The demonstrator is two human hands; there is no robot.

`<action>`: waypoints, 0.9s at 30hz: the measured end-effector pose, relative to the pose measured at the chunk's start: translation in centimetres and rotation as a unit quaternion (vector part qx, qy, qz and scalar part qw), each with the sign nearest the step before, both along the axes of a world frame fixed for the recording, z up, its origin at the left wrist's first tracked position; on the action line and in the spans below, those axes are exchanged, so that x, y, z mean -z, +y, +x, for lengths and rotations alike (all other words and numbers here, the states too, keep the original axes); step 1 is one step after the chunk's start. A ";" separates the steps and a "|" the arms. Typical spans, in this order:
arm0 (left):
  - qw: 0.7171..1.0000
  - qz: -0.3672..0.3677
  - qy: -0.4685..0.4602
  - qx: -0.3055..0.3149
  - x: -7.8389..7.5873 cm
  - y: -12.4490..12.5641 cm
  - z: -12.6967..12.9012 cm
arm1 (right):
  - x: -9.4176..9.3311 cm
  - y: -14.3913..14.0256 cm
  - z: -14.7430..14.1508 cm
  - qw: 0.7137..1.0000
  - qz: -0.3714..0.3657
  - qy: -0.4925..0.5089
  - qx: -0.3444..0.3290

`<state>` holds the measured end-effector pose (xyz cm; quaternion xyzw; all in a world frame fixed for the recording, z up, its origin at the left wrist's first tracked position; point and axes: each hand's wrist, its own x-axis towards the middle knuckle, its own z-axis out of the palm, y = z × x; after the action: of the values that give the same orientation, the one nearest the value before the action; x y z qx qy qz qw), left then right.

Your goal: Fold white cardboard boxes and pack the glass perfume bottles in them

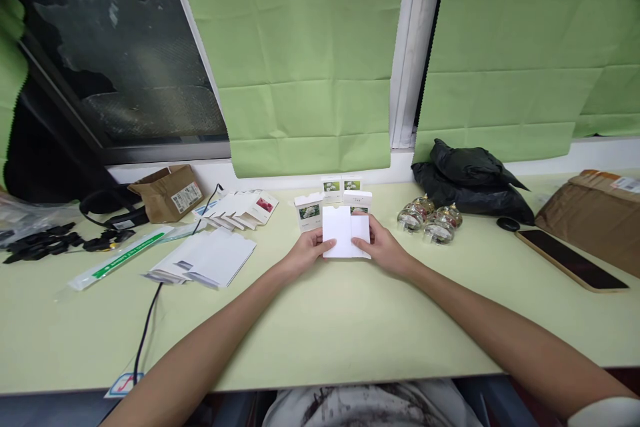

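Between my two hands a white folding carton (337, 230) is held up just above the table, its plain side facing me. My left hand (304, 253) pinches its left edge, thumb in front. On the other side my right hand (383, 245) grips the right part, where a narrower panel or flap shows; the fingers behind are hidden. Right behind it stand several small white boxes with a flower picture: one box (309, 210) at the left, another box (357, 199) partly covered by the carton, and a pair (331, 188) farther back.
Flat white cartons (220, 260) lie at the left, with printed cartons (243, 209) behind them. Glass ornaments (439, 225), a black bag (470, 180), a phone (570, 260) and a brown parcel (590, 213) are at the right. A black cable (147, 327) crosses the left side.
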<state>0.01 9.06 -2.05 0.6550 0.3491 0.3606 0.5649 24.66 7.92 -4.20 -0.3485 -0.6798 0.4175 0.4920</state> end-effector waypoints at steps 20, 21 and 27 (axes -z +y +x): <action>1.000 0.001 -0.003 0.008 -0.2 -0.2 0.0 | 0.0 0.2 0.1 1.000 0.000 -0.023 0.016; 1.000 -0.001 -0.003 0.009 -0.3 -0.3 0.0 | 0.0 0.2 0.1 1.000 0.000 -0.023 0.017; 1.000 -0.015 -0.018 0.003 -0.2 -0.4 0.1 | 0.1 0.3 0.1 1.000 -0.008 -0.013 0.007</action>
<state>0.07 8.65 -1.81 0.6405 0.3421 0.3654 0.5824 24.78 8.22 -4.32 -0.3626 -0.6805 0.4148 0.4831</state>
